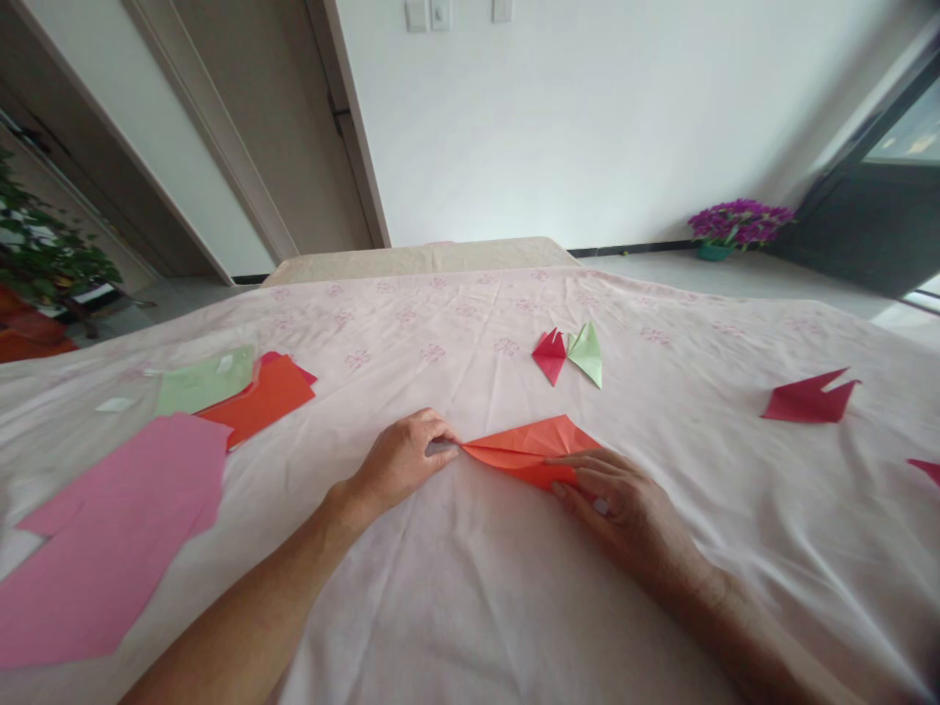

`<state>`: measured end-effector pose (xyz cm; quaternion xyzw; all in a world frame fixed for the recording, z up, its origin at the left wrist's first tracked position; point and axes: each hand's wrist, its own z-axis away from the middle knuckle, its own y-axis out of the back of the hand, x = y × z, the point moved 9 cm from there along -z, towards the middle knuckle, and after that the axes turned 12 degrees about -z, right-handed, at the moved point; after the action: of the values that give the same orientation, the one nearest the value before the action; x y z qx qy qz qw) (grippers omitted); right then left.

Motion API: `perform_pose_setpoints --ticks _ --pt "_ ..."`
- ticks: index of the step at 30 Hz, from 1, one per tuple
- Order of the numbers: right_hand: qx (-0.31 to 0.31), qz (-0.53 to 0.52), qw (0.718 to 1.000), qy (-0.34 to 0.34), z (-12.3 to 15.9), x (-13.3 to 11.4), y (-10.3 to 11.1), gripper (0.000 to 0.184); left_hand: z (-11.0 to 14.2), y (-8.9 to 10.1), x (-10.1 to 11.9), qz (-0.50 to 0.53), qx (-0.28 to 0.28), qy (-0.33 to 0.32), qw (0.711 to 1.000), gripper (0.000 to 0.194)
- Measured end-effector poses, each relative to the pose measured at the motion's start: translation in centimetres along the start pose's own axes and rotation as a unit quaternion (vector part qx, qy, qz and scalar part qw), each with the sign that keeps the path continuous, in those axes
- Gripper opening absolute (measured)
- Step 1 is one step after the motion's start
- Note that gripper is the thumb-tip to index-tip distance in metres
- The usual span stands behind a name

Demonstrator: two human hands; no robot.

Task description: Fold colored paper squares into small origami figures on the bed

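Note:
A partly folded sheet of orange paper [525,446] lies on the pale pink tablecloth [411,607] in front of me. Its left end narrows to a point, and creases run across its upper part. My left hand [411,452] pinches that pointed tip between thumb and fingers. Over the paper's lower right part rests my right hand [617,490], fingers pressed together, with the thumb at the near edge. The right corner of the paper is hidden under this hand.
Beyond the paper stand a small red folded piece [550,355] and a light green one [587,354]. A crimson folded bird [812,398] sits at right. Pink sheets [124,529], orange sheets [268,399] and a green packet [210,378] lie at left.

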<state>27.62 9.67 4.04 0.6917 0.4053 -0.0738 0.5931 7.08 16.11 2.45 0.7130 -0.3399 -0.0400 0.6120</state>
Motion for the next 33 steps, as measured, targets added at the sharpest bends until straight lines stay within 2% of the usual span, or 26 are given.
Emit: perform_pose_setpoints --ticks 3,6,10,14,19,21,23,28,33 --pt "0.004 -0.004 1.000 0.002 0.2 0.1 0.0 0.021 0.1 0.3 -0.2 0.012 0.015 -0.001 1.000 0.015" --pt "0.002 -0.005 1.000 -0.001 0.3 0.2 0.0 0.021 0.3 0.2 0.1 0.023 0.029 -0.036 0.999 0.025" --pt "0.004 0.000 1.000 0.009 0.2 -0.2 0.1 0.023 0.7 0.0 1.3 -0.039 0.027 -0.113 0.992 0.014" --pt "-0.002 0.009 1.000 0.015 0.3 -0.4 0.0 0.024 1.4 0.5 2.4 -0.109 0.039 -0.163 0.980 0.017" --pt "-0.005 0.034 0.999 0.020 0.4 -0.7 -0.1 0.030 1.5 0.9 1.8 -0.129 0.061 -0.127 0.982 0.013" --pt "-0.006 0.040 0.999 0.023 0.4 -0.7 -0.1 0.029 1.2 0.6 1.4 -0.109 0.054 -0.113 0.986 0.022" --pt "-0.005 0.041 0.999 0.030 0.4 -0.8 -0.2 0.027 0.9 0.1 1.3 -0.087 0.040 -0.121 0.988 0.025" --pt "0.024 0.015 1.000 0.010 0.1 -0.5 0.0 0.019 0.5 -0.3 1.5 -0.066 0.040 -0.138 0.987 0.015" --pt "0.034 0.001 0.998 -0.043 -0.2 0.6 -0.3 0.038 0.3 -0.2 1.3 -0.046 0.041 -0.122 0.991 0.013"
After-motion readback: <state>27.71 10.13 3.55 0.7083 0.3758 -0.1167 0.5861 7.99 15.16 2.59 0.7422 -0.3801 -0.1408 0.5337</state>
